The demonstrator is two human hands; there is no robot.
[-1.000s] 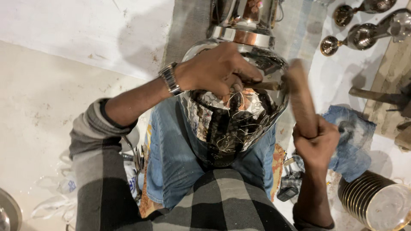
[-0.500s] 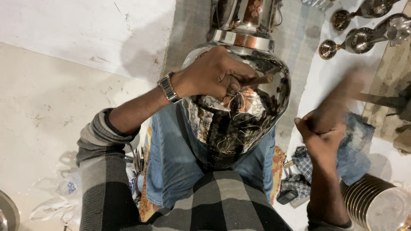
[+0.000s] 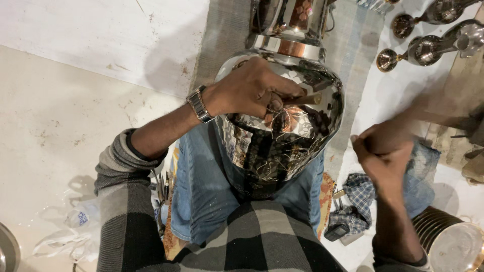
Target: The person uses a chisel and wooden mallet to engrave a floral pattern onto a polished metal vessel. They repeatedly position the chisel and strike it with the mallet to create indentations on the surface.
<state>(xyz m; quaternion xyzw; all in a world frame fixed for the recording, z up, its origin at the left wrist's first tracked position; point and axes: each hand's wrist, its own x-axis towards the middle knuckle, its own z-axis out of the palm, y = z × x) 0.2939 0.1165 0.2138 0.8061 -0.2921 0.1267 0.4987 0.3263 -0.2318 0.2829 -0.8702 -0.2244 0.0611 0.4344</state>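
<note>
Changed since half a second ago: right hand [image 3: 385,153] swung back out to the side, mallet [image 3: 433,108] now just a brown smear above the fist; a second ago sat right up by the pot. Left hand hasn't budged.

Left hand [image 3: 249,93]: curled over the shoulder of the pot, fingers pinching a thin punch [image 3: 302,99] with its tip pressed against the metal. Steel watch [image 3: 200,104] on that wrist.

Right hand: closed tight in a fist around the mallet handle, too blurred to make out the finger placement.

Pot [image 3: 282,126]: big shiny steel-and-copper vessel, lying tilted in the lap between the jeans [image 3: 201,186], neck pointing away, floral engraving across the belly.

Step in hand: looks like chasing the pattern, caught mid-swing between two taps.

Next move calls for: probably a clean hit square on the punch's free end, left grip staying steady so the tip doesn't skid across the polished surface. Just a guess though.

Around: goblet-like metal pieces [image 3: 418,48] top right, stack of metal plates [image 3: 448,239] bottom right, checked cloth [image 3: 355,199] and a small dark gadget [image 3: 337,231] beside the knee, woven mat [image 3: 360,55] under the pot.
</note>
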